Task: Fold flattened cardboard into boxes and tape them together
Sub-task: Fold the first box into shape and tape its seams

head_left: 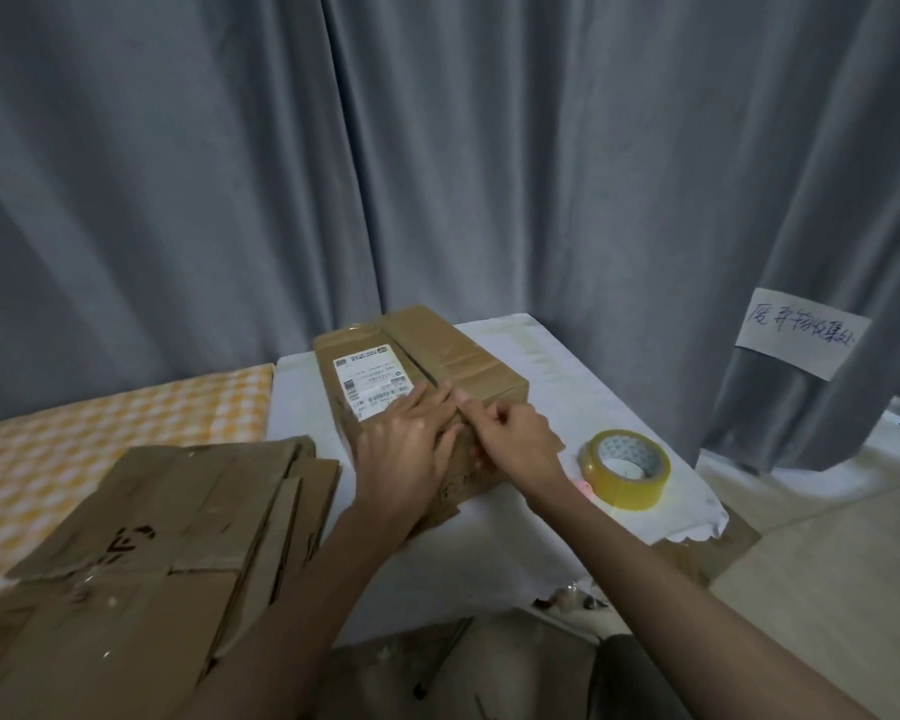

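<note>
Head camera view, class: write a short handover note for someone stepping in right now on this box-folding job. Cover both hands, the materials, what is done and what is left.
Left hand: flat, pressing the top of the folded box.
Right hand: fingers curled, forefinger running along the box's top seam.
Tape roll: on the white table, right of the box.
Flattened cardboard: stacked to the left.
Done: this box is folded and closed.
Left: finish its seam, then fold and tape the stack.

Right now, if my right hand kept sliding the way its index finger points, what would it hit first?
Probably the left hand. The right hand points left and slightly away across the box top, and the left hand's fingers lie flat right beside that fingertip. Depth is hard to judge.
</note>
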`<state>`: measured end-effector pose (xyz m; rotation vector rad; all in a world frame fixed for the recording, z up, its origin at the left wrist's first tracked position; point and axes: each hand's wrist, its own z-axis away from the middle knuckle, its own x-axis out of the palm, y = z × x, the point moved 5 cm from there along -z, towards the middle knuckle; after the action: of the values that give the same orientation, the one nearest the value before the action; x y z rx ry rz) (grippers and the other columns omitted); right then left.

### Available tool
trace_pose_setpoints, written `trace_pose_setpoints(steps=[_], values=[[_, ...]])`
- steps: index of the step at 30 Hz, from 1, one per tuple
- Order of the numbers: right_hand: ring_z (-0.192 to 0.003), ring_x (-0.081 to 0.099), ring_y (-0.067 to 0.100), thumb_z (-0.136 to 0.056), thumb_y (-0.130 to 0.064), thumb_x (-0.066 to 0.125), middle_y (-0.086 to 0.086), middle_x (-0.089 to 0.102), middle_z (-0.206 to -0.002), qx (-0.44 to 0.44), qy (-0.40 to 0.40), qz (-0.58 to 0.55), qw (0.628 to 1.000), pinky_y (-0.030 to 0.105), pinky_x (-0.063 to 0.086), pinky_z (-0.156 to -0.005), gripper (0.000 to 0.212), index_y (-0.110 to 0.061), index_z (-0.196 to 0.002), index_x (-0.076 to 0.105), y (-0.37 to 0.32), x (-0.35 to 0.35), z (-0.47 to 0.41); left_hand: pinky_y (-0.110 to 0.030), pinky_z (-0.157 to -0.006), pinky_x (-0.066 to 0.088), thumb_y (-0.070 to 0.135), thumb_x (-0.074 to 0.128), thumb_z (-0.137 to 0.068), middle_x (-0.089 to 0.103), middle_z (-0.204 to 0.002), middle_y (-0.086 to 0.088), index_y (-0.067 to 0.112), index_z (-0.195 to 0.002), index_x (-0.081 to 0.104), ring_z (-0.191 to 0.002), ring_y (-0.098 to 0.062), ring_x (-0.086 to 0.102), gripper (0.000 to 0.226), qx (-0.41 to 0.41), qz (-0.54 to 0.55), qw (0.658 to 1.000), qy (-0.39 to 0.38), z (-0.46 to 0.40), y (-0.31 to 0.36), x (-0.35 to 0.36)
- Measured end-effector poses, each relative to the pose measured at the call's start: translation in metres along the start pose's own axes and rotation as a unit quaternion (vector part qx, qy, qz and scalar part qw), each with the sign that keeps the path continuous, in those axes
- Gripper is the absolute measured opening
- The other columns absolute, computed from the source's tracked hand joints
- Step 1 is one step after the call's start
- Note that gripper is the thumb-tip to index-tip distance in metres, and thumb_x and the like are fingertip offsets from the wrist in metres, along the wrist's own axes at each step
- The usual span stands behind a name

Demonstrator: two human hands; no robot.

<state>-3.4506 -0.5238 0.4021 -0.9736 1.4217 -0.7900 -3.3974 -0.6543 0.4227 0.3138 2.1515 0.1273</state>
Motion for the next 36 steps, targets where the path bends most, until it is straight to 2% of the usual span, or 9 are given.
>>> trace_pose_setpoints(steps=[2,5,9,12,15,19,29,33,36], values=[[-0.046,0.061,0.006,-0.089,-0.056,0.063,0.004,0.067,-0.052,0.026,0.011,-0.046,0.999,0.012,0.045,-0.055,0.055,-0.013,-0.055,0.061,-0.001,0.006,-0.001,-0.029,-0.101,0.043,0.045,0.063,-0.088,0.058,-0.134,0.020,0.038,-0.133,0.059,-0.129,-0.001,0.049,0.046,-0.011,0.082,0.996,-0.036,-0.006,-0.018,-0.006],[-0.044,0.061,0.016,-0.089,-0.045,0.070,0.007,0.068,-0.054,0.053,0.009,-0.112,0.992,0.031,0.058,-0.056,0.045,-0.008,-0.064,0.060,0.000,0.014,-0.002,-0.020,-0.101,0.042,0.041,0.058,-0.094,0.064,-0.121,0.026,0.034,-0.127,0.065,-0.116,0.009,0.055,0.035,-0.079,0.272,0.958,-0.043,-0.027,-0.063,-0.025],[-0.047,0.062,0.021,-0.090,-0.038,0.072,0.012,0.069,-0.059,0.068,0.013,-0.142,0.987,0.043,0.061,-0.061,0.042,-0.004,-0.068,0.062,0.003,0.017,0.002,-0.027,-0.098,0.040,0.038,0.044,-0.103,0.062,-0.133,-0.005,0.017,-0.128,0.064,-0.120,-0.023,0.059,0.039,-0.149,0.146,0.975,-0.081,-0.092,-0.120,-0.019],[-0.047,0.065,0.022,-0.090,-0.037,0.071,0.011,0.070,-0.059,0.074,0.038,-0.133,0.988,0.046,0.062,-0.064,0.045,0.005,-0.075,0.066,0.008,0.010,0.004,-0.032,-0.112,0.029,0.041,0.043,-0.103,0.045,-0.150,-0.008,0.012,-0.145,0.047,-0.138,-0.026,0.042,0.052,-0.199,0.099,0.958,-0.182,-0.125,-0.146,0.005],[-0.063,0.071,0.027,-0.090,-0.040,0.070,0.013,0.072,-0.066,0.057,0.062,-0.087,0.993,0.050,0.060,-0.076,0.042,-0.001,-0.077,0.069,0.009,0.002,0.003,-0.041,-0.114,0.032,0.047,0.042,-0.102,0.054,-0.143,-0.004,0.022,-0.139,0.053,-0.134,-0.027,0.046,0.046,-0.204,0.078,0.949,-0.227,-0.134,-0.151,0.021],[-0.082,0.070,0.033,-0.090,-0.041,0.068,0.012,0.071,-0.077,0.047,0.076,-0.073,0.993,0.053,0.056,-0.085,0.042,-0.002,-0.076,0.068,0.004,-0.005,-0.003,-0.044,-0.110,0.037,0.047,0.048,-0.099,0.065,-0.128,0.000,0.025,-0.128,0.064,-0.124,-0.026,0.054,0.039,-0.208,0.101,0.954,-0.191,-0.137,-0.151,0.018],[-0.102,0.065,0.031,-0.091,-0.041,0.060,0.009,0.069,-0.100,0.076,0.114,-0.108,0.985,0.050,0.054,-0.093,0.032,-0.010,-0.096,0.065,-0.006,-0.043,-0.064,-0.042,-0.105,0.044,0.053,0.063,-0.088,0.063,-0.132,-0.006,0.019,-0.129,0.064,-0.123,-0.026,0.056,0.053,-0.280,0.172,0.941,-0.077,-0.126,-0.155,-0.015],[-0.099,0.065,0.030,-0.095,-0.029,0.052,0.010,0.073,-0.098,0.089,0.111,-0.081,0.986,0.047,0.053,-0.091,0.028,-0.014,-0.076,0.067,-0.003,-0.052,-0.089,-0.045,-0.105,0.045,0.055,0.058,-0.091,0.060,-0.135,-0.011,0.020,-0.131,0.062,-0.123,-0.032,0.055,0.053,-0.321,0.170,0.931,-0.033,-0.111,-0.146,-0.016],[-0.117,0.059,0.031,-0.098,-0.029,0.048,0.010,0.068,-0.123,0.096,0.085,-0.037,0.991,0.049,0.047,-0.103,0.027,-0.019,-0.106,0.071,0.005,-0.052,-0.105,-0.043,-0.103,0.045,0.045,0.056,-0.096,0.061,-0.134,-0.012,0.016,-0.131,0.062,-0.121,-0.032,0.056,0.046,-0.337,0.160,0.927,-0.033,-0.094,-0.136,-0.006]])
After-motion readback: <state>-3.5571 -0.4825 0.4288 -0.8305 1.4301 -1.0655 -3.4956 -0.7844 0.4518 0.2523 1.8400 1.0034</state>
